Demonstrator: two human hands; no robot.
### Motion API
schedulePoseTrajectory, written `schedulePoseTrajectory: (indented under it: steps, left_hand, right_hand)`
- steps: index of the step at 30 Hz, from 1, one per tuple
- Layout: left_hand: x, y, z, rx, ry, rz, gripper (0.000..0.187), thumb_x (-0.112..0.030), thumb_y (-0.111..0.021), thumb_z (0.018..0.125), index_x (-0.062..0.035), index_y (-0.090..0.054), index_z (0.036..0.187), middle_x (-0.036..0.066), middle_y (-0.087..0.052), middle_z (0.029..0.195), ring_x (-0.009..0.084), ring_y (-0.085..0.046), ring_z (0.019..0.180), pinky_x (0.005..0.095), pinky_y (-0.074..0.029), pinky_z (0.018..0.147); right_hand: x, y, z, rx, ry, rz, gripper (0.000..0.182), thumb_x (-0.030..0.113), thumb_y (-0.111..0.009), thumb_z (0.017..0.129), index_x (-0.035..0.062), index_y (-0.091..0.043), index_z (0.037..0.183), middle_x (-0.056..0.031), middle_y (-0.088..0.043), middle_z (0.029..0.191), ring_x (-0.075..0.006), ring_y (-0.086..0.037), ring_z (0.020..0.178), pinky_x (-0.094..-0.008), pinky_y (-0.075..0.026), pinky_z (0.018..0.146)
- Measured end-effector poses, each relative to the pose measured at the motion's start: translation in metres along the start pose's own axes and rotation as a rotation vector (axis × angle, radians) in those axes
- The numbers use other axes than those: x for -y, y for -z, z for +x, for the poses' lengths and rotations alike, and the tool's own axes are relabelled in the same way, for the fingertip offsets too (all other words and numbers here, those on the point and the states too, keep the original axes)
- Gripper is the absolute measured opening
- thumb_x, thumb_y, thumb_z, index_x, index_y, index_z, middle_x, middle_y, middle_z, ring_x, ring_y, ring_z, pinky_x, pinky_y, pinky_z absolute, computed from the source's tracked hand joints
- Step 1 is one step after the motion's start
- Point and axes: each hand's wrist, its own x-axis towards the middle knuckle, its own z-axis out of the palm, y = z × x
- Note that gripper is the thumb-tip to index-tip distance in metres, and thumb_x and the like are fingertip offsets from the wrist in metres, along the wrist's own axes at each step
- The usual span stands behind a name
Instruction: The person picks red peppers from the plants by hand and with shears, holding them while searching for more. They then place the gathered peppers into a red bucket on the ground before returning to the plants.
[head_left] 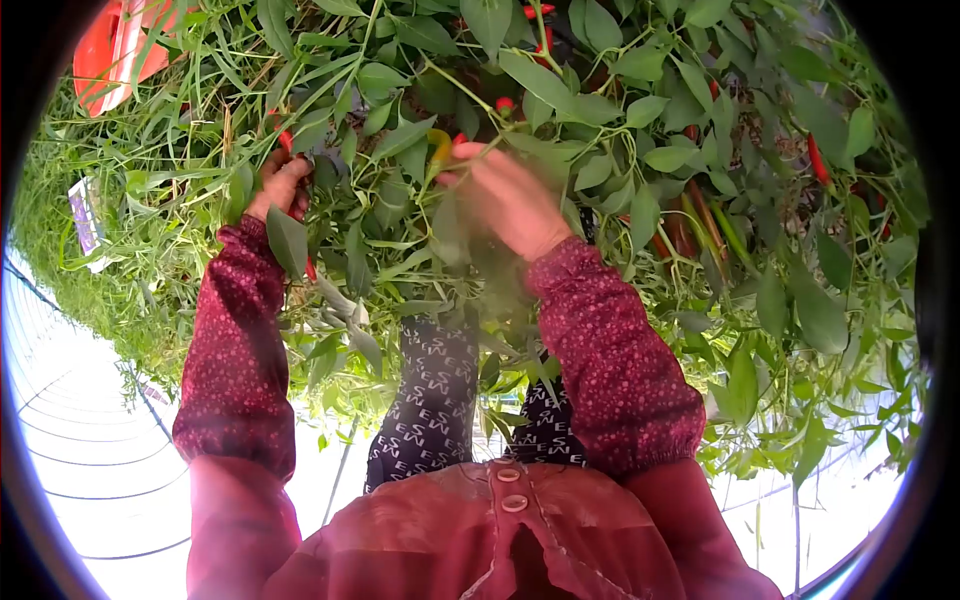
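My left hand (280, 188) is closed among the leaves at the left, its fingers wrapped round red chili peppers (285, 138); one red tip sticks out above the fingers. Another bit of red shows below it. Near the middle, my right hand (500, 195) reaches into the plant, blurred by motion. Its fingertips are beside a yellow-green pepper (438, 148) and a small red pepper tip; whether they grip anything cannot be made out. A red pepper (504, 105) hangs just above that hand.
Dense pepper plants (640, 110) fill the upper view, with more red peppers (818, 160) at the right. A red object (110, 60) lies at the upper left, a printed packet (86, 215) below it. My patterned trouser legs (430, 380) are beneath the plants.
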Motion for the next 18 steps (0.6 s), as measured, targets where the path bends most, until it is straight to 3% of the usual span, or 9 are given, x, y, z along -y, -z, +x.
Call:
schedulePoseTrajectory:
  steps: [2, 4, 7, 8, 11, 12, 15, 17, 18]
  left_hand:
    - [-0.012, 0.008, -0.009, -0.169, -0.093, 0.028, 0.020, -0.021, -0.058, 0.082, -0.0074, -0.053, 0.095, 0.003, -0.055, 0.072, 0.0114, -0.046, 0.043, 0.0250, -0.037, 0.039]
    - [-0.038, 0.018, -0.040, -0.089, -0.058, 0.216, 0.028, -0.021, -0.058, 0.081, -0.0045, -0.054, 0.103, 0.000, -0.053, 0.066, 0.0088, -0.045, 0.046, 0.0221, -0.038, 0.043]
    - [-0.041, 0.019, -0.071, 0.067, -0.368, 0.519, 0.039, -0.017, -0.056, 0.084, -0.0015, -0.049, 0.119, -0.001, -0.054, 0.075, 0.0053, -0.047, 0.059, 0.0192, -0.040, 0.052]
    - [-0.028, 0.004, -0.084, 0.085, -0.286, 0.147, 0.040, -0.010, -0.056, 0.083, -0.0010, -0.046, 0.121, -0.001, -0.053, 0.080, 0.0057, -0.049, 0.068, 0.0208, -0.043, 0.062]
    - [-0.027, -0.014, -0.102, 0.466, -0.239, 0.720, 0.029, 0.000, -0.052, 0.078, -0.0059, -0.049, 0.106, 0.002, -0.050, 0.081, 0.0088, -0.046, 0.070, 0.0222, -0.040, 0.066]
    - [-0.053, -0.040, -0.117, 0.425, -0.216, 1.027, 0.033, 0.000, -0.053, 0.072, -0.0052, -0.048, 0.104, 0.009, -0.051, 0.078, 0.0155, -0.051, 0.068, 0.0262, -0.042, 0.063]
    - [-0.037, -0.065, -0.098, 0.539, -0.372, 1.129, 0.036, -0.003, -0.055, 0.069, -0.0041, -0.048, 0.104, 0.018, -0.053, 0.084, 0.0268, -0.057, 0.073, 0.0337, -0.045, 0.063]
    - [-0.030, -0.079, -0.084, 0.434, -0.735, 0.974, 0.034, -0.004, -0.055, 0.070, -0.0041, -0.048, 0.103, 0.020, -0.055, 0.101, 0.0355, -0.058, 0.082, 0.0396, -0.047, 0.067]
    - [-0.031, -0.084, -0.078, 0.367, -0.704, 1.026, 0.035, -0.004, -0.055, 0.070, -0.0046, -0.047, 0.104, 0.018, -0.051, 0.116, 0.0373, -0.058, 0.087, 0.0407, -0.048, 0.072]
  right_hand:
    - [0.001, -0.004, 0.006, -0.001, 0.025, -0.088, 0.034, 0.021, -0.046, 0.095, 0.0100, -0.046, 0.127, -0.0052, -0.051, 0.121, -0.0168, -0.050, 0.112, -0.0313, -0.044, 0.087]
    - [0.008, -0.006, 0.008, 0.017, -0.037, -0.074, 0.044, 0.019, -0.047, 0.094, 0.0123, -0.036, 0.136, -0.0055, -0.050, 0.124, -0.0168, -0.047, 0.115, -0.0328, -0.043, 0.090]
    - [0.010, -0.011, 0.015, 0.057, -0.043, -0.031, 0.048, 0.015, -0.045, 0.093, 0.0133, -0.030, 0.139, -0.0063, -0.047, 0.129, -0.0174, -0.046, 0.116, -0.0342, -0.043, 0.092]
    - [0.009, -0.014, 0.019, 0.053, -0.022, 0.000, 0.051, 0.013, -0.045, 0.092, 0.0135, -0.028, 0.140, -0.0070, -0.045, 0.131, -0.0175, -0.045, 0.116, -0.0343, -0.044, 0.091]
    - [0.011, -0.022, 0.026, 0.001, 0.013, -0.038, 0.053, 0.011, -0.044, 0.092, 0.0104, -0.025, 0.141, -0.0104, -0.040, 0.134, -0.0173, -0.042, 0.118, -0.0342, -0.045, 0.088]
    - [0.013, -0.025, 0.028, -0.049, 0.026, -0.110, 0.052, 0.011, -0.044, 0.092, 0.0070, -0.024, 0.140, -0.0131, -0.037, 0.136, -0.0169, -0.040, 0.120, -0.0341, -0.046, 0.087]
    - [0.008, -0.021, 0.031, -0.159, 0.017, -0.368, 0.046, 0.007, -0.043, 0.091, 0.0063, -0.033, 0.136, -0.0109, -0.044, 0.131, -0.0178, -0.049, 0.111, -0.0318, -0.047, 0.085]
    - [-0.010, -0.008, 0.040, -0.236, 0.167, -0.580, 0.040, 0.002, -0.041, 0.091, 0.0049, -0.042, 0.131, -0.0104, -0.052, 0.122, -0.0178, -0.060, 0.091, -0.0264, -0.048, 0.079]
    - [-0.018, 0.001, 0.042, -0.242, 0.166, -0.578, 0.040, 0.002, -0.041, 0.091, 0.0049, -0.042, 0.131, -0.0104, -0.052, 0.122, -0.0178, -0.060, 0.091, -0.0264, -0.048, 0.079]
